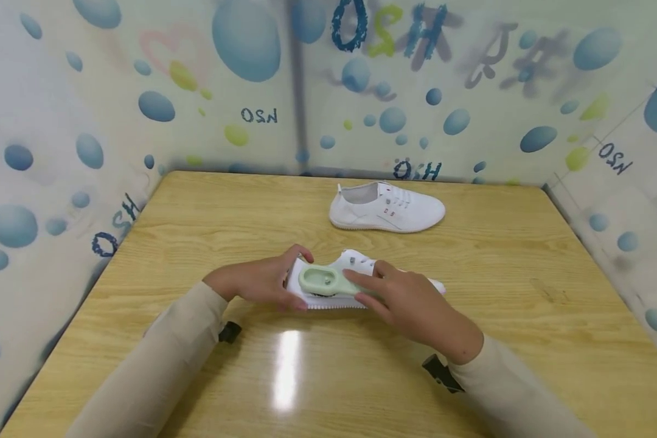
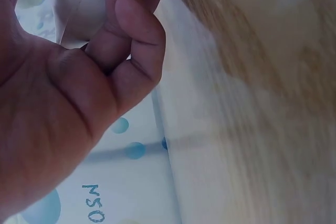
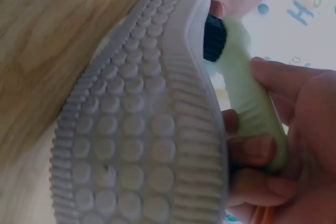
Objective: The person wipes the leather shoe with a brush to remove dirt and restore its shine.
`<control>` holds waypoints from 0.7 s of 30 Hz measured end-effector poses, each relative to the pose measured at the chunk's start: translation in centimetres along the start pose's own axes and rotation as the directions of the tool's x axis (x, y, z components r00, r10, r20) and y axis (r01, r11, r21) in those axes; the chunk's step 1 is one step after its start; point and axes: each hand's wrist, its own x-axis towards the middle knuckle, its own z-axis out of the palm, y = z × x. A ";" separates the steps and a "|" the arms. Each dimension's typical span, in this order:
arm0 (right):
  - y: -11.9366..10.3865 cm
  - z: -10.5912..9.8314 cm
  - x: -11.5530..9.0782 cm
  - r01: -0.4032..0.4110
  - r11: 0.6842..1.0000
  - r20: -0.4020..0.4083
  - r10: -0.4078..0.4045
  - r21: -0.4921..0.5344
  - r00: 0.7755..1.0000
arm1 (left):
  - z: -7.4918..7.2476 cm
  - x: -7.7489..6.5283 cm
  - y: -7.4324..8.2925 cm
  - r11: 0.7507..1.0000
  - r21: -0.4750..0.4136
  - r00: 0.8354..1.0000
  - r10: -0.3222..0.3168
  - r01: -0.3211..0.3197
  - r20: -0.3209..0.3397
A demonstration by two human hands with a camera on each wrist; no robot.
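A white sneaker (image 1: pixel 334 301) lies tilted on its side in front of me, its studded sole (image 3: pixel 131 145) facing the right wrist camera. My left hand (image 1: pixel 265 281) grips its heel end, thumb on one side and fingers on the other; in the left wrist view the curled fingers (image 2: pixel 139 40) cover part of the heel. My right hand (image 1: pixel 416 301) holds a pale green scrub brush (image 1: pixel 320 280) by the handle, index finger laid along the top. The brush's dark bristles (image 3: pixel 214 38) meet the side of the shoe near the heel.
A second white sneaker (image 1: pixel 391 210) stands upright farther back on the wooden table (image 1: pixel 224 207), toe pointing right. Behind and beside the table rise walls (image 1: pixel 328 97) covered with blue and green dots. Dark straps (image 1: pixel 442 372) hang below both forearms.
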 end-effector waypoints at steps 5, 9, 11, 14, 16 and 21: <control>-0.4 0.4 0.6 0.020 1.000 -0.001 -0.020 0.001 1.000 | -0.1 0.2 -0.1 0.999 -0.043 0.999 -0.013 0.014 0.033; -0.2 -0.2 0.2 -0.008 1.000 0.023 0.008 0.011 1.000 | -0.2 0.3 -0.1 0.999 -0.033 1.000 -0.005 0.006 0.031; 0.0 -0.7 -0.3 -0.031 0.999 0.036 0.030 0.022 0.999 | -0.3 0.4 -0.2 1.000 -0.021 1.000 0.001 0.000 0.028; 0.3 -1.7 -1.0 -0.069 0.997 0.053 0.067 0.038 0.996 | -0.4 0.6 -0.3 1.000 -0.017 1.000 0.005 -0.004 0.025; 0.4 -2.0 -1.1 -0.078 0.996 0.056 0.076 0.051 0.996 | -0.4 0.7 -0.5 1.000 -0.027 1.000 0.002 -0.001 0.022; 0.2 -1.3 -0.7 -0.050 0.996 0.048 0.047 0.073 0.998 | -0.4 0.6 -0.9 0.998 -0.064 1.000 0.011 -0.010 0.022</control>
